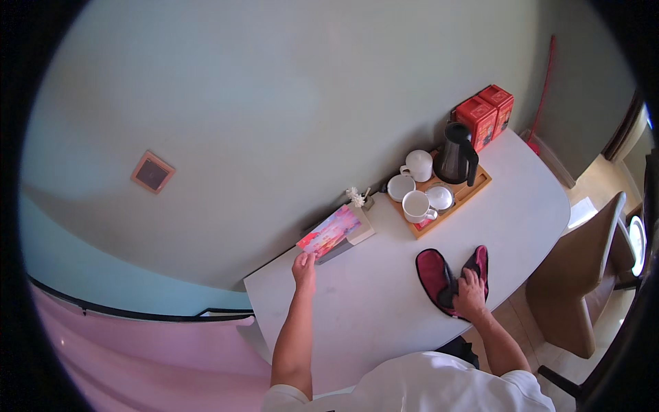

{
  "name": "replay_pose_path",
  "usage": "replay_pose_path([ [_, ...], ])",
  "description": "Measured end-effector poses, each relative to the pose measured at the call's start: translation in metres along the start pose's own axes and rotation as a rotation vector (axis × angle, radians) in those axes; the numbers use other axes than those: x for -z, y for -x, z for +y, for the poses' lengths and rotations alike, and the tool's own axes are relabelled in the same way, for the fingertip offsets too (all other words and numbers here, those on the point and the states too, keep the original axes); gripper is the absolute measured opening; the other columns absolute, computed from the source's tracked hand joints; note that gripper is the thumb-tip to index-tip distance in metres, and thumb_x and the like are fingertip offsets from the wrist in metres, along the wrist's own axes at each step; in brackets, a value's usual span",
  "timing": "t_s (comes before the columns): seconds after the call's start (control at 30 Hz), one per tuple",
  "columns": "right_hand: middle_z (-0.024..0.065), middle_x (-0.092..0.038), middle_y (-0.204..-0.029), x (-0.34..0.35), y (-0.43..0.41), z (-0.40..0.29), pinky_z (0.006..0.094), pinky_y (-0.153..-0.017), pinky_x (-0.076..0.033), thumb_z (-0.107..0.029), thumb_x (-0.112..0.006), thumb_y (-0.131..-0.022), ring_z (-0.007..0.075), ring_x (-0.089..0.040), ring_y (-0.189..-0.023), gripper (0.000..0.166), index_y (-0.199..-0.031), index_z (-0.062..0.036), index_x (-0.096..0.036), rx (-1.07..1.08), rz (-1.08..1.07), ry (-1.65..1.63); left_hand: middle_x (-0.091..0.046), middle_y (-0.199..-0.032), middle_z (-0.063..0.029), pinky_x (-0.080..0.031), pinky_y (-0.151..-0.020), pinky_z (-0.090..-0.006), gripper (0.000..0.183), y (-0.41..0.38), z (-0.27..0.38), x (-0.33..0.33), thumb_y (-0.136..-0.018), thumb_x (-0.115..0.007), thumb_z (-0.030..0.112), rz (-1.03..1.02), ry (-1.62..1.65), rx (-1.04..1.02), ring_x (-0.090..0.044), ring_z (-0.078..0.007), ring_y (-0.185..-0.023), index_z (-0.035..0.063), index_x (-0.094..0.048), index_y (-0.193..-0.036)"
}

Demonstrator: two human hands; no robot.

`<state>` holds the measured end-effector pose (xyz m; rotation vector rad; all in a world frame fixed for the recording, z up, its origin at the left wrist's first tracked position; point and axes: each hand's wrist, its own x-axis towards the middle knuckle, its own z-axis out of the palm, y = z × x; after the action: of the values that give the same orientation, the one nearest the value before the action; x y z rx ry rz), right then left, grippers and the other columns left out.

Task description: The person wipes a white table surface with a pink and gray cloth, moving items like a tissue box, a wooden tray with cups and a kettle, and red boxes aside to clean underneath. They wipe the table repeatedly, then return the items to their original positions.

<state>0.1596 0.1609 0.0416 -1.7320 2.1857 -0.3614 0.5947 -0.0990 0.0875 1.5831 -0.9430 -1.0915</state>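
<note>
My left hand (305,272) is at the near left corner of a pink and red printed card (332,232), with thumb and fingers pinched on its edge. The card lies on top of a grey and beige box (360,230) against the wall. My right hand (470,296) is on a maroon fabric case (431,268) with black edging, spread open in two lobes on the white table (370,319). Its fingers curl onto the case's dark inner part; whether they grip it is hidden.
A wooden tray (447,210) holds a black kettle (453,154), white cups (418,206) and lidded white ware. Red boxes (478,121) stand behind it. White flowers (356,196) are beside the grey box. A brown chair (571,278) stands right; pink bedding (154,355) lies left.
</note>
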Motion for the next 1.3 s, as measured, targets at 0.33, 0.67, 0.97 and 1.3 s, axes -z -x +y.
replay_pose_path([
  [0.33, 0.0219, -0.056, -0.141, -0.008, 0.044, -0.04, 0.055, -0.11, -0.041, -0.025, -0.078, -0.069, 0.0411, -0.048, -0.136, 0.046, -0.104, 0.0023, -0.07, 0.146, -0.079, -0.198, -0.073, -0.1, -0.0068, -0.054, -0.076, -0.0274, 0.02, 0.0, -0.016, 0.005, -0.101, -0.07, 0.019, -0.061, -0.153, -0.169, -0.067, -0.011, -0.087, -0.001, -0.067, -0.104],
  [0.67, 0.007, -0.063, -0.121, 0.04, 0.018, -0.109, 0.0346, -0.1, -0.049, -0.009, -0.068, -0.087, 0.017, -0.059, -0.115, 0.056, -0.141, 0.0002, -0.055, -0.014, -0.272, -1.225, -0.067, -0.122, -0.0101, -0.062, -0.087, -0.0376, 0.025, 0.11, 0.017, -0.006, -0.102, -0.062, 0.009, -0.066, 0.284, -0.053, -0.069, -0.0203, -0.105, -0.0009, -0.059, -0.124],
  [0.97, 0.0165, -0.058, -0.136, 0.107, 0.015, -0.217, 0.0381, -0.101, -0.049, -0.007, -0.069, -0.09, 0.0287, -0.061, -0.119, 0.039, -0.127, -0.0002, -0.056, 0.564, -0.21, -1.133, -0.069, -0.115, -0.0062, -0.052, -0.09, -0.0287, 0.024, 0.215, -0.002, -0.003, -0.103, -0.064, 0.013, -0.247, 0.319, -0.128, -0.065, -0.0132, -0.102, -0.0007, -0.064, -0.123],
  [1.3, 0.0226, -0.057, -0.139, -0.001, 0.011, -0.202, 0.0567, -0.108, -0.04, -0.016, -0.076, -0.083, 0.0427, -0.053, -0.132, 0.045, -0.12, 0.0004, -0.056, 0.503, 0.229, -0.465, -0.066, -0.107, -0.0026, -0.051, -0.087, -0.0271, 0.014, 0.26, -0.018, 0.029, -0.099, -0.063, 0.005, -0.385, 0.22, -0.062, -0.061, -0.0085, -0.096, 0.0003, -0.062, -0.113],
])
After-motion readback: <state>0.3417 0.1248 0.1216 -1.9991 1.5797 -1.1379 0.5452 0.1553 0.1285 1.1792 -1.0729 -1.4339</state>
